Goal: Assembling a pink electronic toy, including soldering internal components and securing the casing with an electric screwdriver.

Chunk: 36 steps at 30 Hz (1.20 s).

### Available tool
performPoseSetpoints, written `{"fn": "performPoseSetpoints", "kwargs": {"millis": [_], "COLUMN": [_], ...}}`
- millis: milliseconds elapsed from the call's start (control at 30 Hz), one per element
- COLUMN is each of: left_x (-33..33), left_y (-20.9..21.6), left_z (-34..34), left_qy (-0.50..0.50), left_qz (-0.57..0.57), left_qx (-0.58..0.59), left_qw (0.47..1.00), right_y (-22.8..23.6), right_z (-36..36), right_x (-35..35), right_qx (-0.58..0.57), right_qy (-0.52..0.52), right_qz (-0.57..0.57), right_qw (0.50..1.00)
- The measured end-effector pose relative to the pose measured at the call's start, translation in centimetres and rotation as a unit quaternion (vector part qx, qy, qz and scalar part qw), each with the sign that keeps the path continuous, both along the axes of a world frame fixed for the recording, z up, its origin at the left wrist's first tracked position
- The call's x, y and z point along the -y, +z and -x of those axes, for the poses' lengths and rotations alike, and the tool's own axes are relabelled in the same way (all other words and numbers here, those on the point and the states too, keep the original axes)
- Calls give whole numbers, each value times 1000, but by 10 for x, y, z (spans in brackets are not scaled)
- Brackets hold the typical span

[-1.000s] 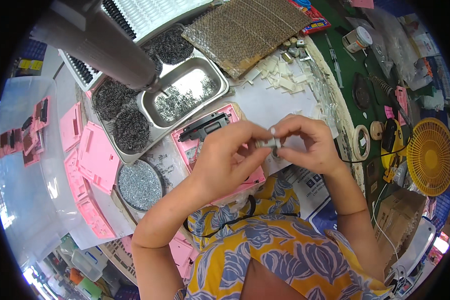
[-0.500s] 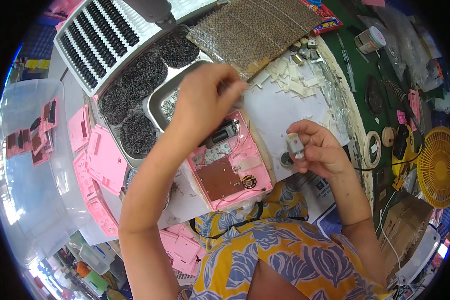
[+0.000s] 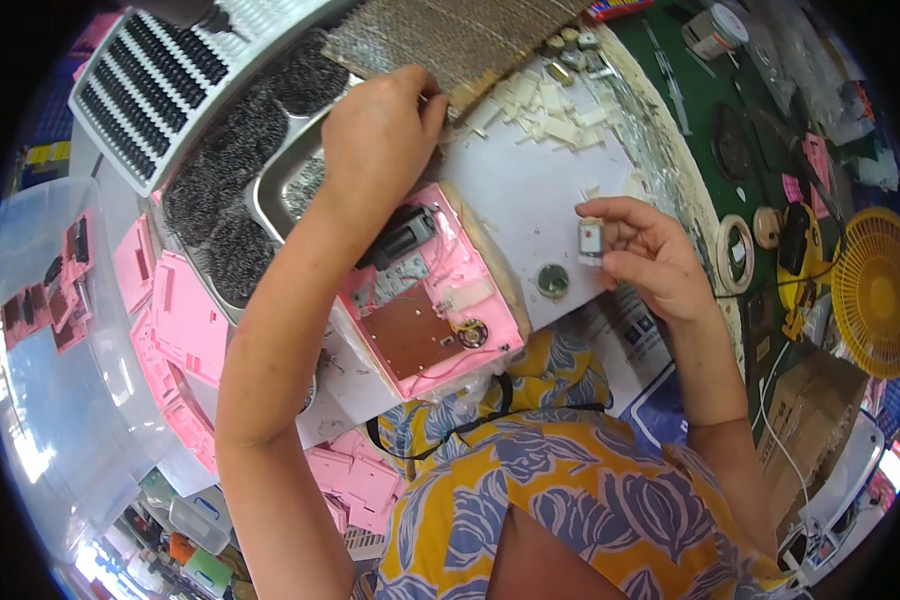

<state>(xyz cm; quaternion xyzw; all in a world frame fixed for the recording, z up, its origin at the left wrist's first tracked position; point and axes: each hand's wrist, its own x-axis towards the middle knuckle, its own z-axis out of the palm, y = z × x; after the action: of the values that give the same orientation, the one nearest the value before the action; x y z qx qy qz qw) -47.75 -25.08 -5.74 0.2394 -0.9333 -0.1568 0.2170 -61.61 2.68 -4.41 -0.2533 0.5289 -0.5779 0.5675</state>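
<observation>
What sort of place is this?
Likely a small electronics assembly workshop: an open pink casing holds a brown board, a metal tray holds heaps of small dark parts, and loose pink panels lie nearby.

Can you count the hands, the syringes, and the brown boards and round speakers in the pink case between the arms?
Hands: 2 (left hand, right hand)
Syringe: 1
Brown board: 1
Round speaker: 1
Total: 5
</observation>
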Motion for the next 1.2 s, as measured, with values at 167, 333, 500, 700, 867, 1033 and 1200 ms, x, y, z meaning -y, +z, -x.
{"fn": "performPoseSetpoints", "kwargs": {"millis": [167, 333, 500, 700, 867, 1033, 1200], "left_x": [-1, -6, -21, -4, -2, 0, -3], "left_y": [-1, 8, 25, 6, 3, 1, 0], "left_z": [0, -15, -30, -35, -17, -2, 2], "left_qy": [-2, -27, -12, -8, 6, 16, -7], "left_qz": [37, 118, 13, -46, -67, -3, 84], "left_qx": [44, -80, -145, -69, -29, -21, -21], "left_qw": [998, 989, 989, 997, 997, 1000, 996], "right_y": [3, 4, 0, 9, 8, 6, 5], "right_z": [-9, -24, -31, -35, -34, -32, -35], "right_x": [-11, -11, -1, 6, 3, 2, 4], "right_qx": [-227, -398, -545, -568, -542, -539, -592], "right_qy": [40, 79, 115, 143, 133, 128, 137], "right_qz": [-51, -61, -17, -20, -45, -32, -6], "right_qw": [972, 912, 830, 811, 829, 832, 794]}}
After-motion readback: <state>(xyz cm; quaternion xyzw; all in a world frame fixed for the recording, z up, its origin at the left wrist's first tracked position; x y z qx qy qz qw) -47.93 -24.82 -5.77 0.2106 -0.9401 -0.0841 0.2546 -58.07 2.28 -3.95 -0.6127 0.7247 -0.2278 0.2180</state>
